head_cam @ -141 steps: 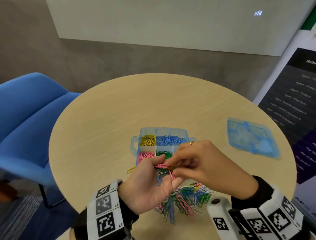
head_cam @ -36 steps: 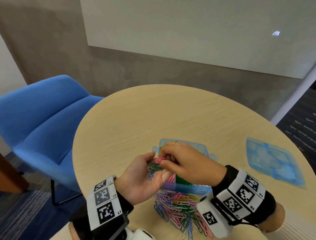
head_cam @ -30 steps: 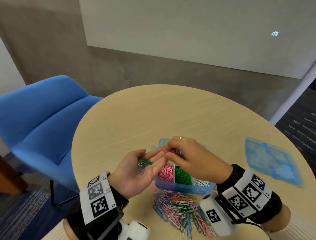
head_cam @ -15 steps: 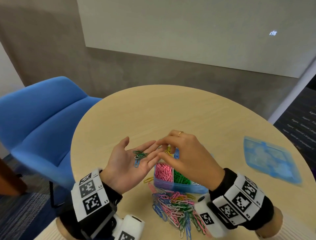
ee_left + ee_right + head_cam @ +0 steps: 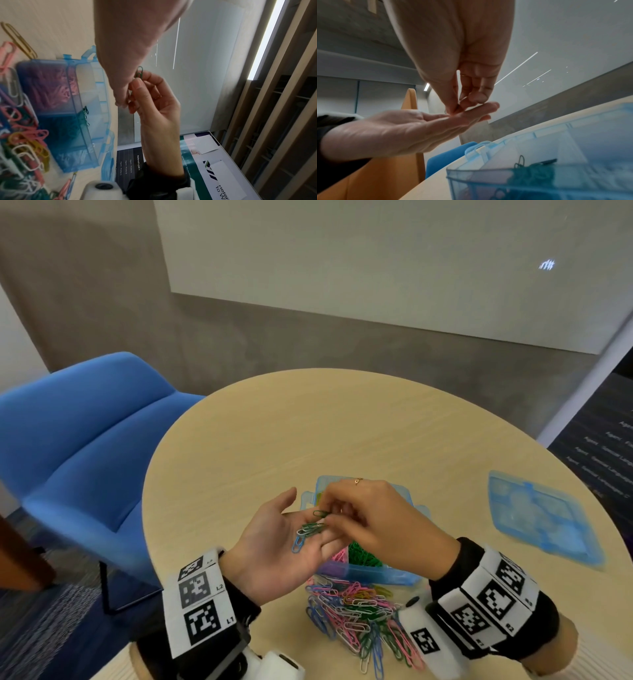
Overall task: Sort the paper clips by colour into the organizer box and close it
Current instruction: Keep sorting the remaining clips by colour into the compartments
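Note:
My left hand (image 5: pixel 284 546) lies palm up and flat above the table, carrying a few green, white and blue paper clips (image 5: pixel 306 532) on its fingers. My right hand (image 5: pixel 373 522) reaches over it, and its thumb and fingertips pinch a green clip (image 5: pixel 321 513) (image 5: pixel 139 72) at the left fingers. Below both hands stands the open blue organizer box (image 5: pixel 376 575), with pink clips (image 5: pixel 337 554) and green clips (image 5: pixel 364 556) showing in its near compartments. A mixed pile of coloured clips (image 5: pixel 356 621) lies on the table in front of the box.
The box's blue lid (image 5: pixel 539 520) lies apart at the right of the round wooden table (image 5: pixel 342 433). A blue chair (image 5: pixel 82 440) stands to the left. A single yellow clip (image 5: pixel 17 39) lies on the table beside the box.
The right hand dropped a clip over the box's far side, then came back to the left palm and pinched a green clip. The left hand opened flat and shifted left.

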Demonstrator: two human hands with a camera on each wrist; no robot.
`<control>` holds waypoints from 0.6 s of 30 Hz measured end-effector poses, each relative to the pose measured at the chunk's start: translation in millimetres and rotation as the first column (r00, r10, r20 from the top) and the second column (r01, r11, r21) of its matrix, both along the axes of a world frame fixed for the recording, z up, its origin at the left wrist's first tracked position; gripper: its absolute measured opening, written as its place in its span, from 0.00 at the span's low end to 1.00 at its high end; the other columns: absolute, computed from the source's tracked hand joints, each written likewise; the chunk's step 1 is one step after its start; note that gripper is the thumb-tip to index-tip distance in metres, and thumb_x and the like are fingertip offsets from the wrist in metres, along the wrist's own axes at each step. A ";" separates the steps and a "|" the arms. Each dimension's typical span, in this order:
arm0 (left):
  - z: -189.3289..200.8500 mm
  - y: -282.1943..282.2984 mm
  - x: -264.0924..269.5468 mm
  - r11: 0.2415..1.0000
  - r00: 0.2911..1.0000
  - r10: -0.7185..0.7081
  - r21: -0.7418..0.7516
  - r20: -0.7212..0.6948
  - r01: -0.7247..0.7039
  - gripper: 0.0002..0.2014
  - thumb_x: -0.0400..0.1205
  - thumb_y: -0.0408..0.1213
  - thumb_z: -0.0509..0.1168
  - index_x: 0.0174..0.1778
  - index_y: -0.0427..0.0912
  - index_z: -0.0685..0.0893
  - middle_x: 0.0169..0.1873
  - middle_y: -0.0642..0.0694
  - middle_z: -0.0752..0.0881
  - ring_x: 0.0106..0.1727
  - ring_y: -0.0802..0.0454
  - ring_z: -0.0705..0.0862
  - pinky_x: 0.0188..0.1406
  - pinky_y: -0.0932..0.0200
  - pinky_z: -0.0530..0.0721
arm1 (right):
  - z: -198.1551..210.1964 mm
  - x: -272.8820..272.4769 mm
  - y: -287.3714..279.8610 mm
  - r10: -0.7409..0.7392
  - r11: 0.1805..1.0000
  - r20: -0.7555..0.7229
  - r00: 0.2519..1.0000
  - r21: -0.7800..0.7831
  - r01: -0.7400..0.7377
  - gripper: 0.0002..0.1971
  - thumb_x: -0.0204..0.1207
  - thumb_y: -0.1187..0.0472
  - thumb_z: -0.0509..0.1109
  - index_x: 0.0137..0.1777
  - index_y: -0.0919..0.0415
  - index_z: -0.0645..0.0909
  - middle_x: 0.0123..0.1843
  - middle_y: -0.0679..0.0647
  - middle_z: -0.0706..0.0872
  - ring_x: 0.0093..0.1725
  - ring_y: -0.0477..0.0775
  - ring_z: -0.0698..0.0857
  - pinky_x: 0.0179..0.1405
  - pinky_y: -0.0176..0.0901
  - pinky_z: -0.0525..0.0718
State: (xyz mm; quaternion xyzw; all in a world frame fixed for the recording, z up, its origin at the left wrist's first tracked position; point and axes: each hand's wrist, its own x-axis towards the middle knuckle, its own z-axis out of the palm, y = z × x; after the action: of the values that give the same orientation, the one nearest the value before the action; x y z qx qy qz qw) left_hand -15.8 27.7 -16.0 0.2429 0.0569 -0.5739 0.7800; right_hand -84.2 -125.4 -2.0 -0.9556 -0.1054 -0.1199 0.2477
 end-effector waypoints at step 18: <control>-10.1 -5.9 -6.5 0.996 0.996 -0.078 -0.046 -0.050 0.076 0.29 0.87 0.51 0.51 0.58 0.23 0.79 0.56 0.29 0.82 0.53 0.38 0.86 0.59 0.39 0.84 | -12.0 -9.5 -5.4 -0.024 1.000 -0.089 0.996 -0.009 0.024 0.05 0.83 0.59 0.66 0.52 0.58 0.82 0.45 0.44 0.77 0.41 0.38 0.75 0.41 0.29 0.70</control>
State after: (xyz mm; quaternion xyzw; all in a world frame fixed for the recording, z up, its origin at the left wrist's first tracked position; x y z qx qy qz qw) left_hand -22.3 21.8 -26.1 0.2125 0.0549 -0.6109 0.7607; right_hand -93.7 -130.8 -14.0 -0.9622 -0.0832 -0.0799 0.2467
